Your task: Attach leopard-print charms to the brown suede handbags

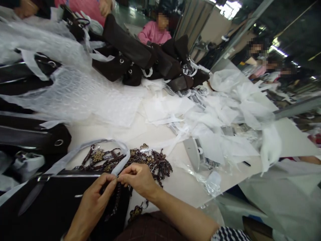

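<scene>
Handle (120,164), one, pale-wrapped, arched above a dark bag (55,201) at the near left of the bench (183,192); its near end runs to the fingertips of both hands.

Left hand (94,197): over the bag, grip closed in a thumb-and-finger pinch on the handle's end. Right hand (140,180): grip likewise pinched, tips beside the left's; what small piece it has, if any, is hidden.

Cord (116,201), one, braided, hanging below the fingers against the bag; its upper end cannot be made out.

Charms (160,164), many, brown and leopard-patterned, with metal rings, heaped just beyond the hands. Flower charm (135,212), one, apart from the heap, near the person's lap.

Also: more bags (127,43), bubble wrap (100,100), paper (170,107), a co-worker in pink (155,33).

Risks, as judged: pinch slipping, since it rests on fingertips alone; wrap tearing or bunching if pulled hard; rings snagging, the heap being tangled; bag scuffed by metal dragged across it; flower charm knocked off by a forearm or sleeve.
</scene>
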`<state>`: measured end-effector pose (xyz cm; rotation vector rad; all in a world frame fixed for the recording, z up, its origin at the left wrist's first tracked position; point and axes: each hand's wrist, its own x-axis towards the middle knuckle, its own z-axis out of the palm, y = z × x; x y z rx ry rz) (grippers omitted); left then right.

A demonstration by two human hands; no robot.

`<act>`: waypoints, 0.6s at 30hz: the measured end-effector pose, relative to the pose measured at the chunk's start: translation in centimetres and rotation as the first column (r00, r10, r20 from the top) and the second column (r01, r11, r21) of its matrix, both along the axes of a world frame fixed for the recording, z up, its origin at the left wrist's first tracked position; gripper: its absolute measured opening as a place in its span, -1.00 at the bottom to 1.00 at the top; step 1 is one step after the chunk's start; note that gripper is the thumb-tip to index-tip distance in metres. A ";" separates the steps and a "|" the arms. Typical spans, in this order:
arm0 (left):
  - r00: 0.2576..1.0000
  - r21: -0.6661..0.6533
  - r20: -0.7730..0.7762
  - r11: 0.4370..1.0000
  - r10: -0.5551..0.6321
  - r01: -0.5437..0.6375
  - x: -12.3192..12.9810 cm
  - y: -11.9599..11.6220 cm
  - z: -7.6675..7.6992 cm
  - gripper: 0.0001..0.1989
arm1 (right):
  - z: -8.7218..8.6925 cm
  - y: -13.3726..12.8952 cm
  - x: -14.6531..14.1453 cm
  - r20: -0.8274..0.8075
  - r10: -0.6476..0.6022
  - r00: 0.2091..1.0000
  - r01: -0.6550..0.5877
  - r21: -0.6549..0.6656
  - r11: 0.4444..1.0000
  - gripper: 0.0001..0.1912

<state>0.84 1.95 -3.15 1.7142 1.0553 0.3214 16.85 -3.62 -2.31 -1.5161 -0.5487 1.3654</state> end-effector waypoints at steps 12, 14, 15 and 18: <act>0.998 0.015 -0.046 0.999 -0.035 0.035 0.0 0.5 -0.8 -0.64 | 0.1 0.3 0.3 -0.104 -0.083 0.991 0.076 -0.072 0.995 -0.55; 0.999 0.030 -0.044 0.999 -0.027 0.028 -0.2 0.5 -1.3 -0.66 | -0.1 0.2 0.2 -0.112 -0.075 0.991 0.068 -0.071 0.995 -0.55; 0.999 0.035 -0.041 0.999 -0.026 0.028 -0.3 0.4 -1.6 -0.66 | -0.3 0.2 0.2 -0.113 -0.070 0.991 0.063 -0.068 0.996 -0.55; 0.999 0.043 -0.029 0.998 -0.038 0.040 -0.6 0.4 -2.5 -0.65 | -0.9 0.0 -0.2 -0.101 -0.060 0.993 0.054 -0.057 0.997 -0.55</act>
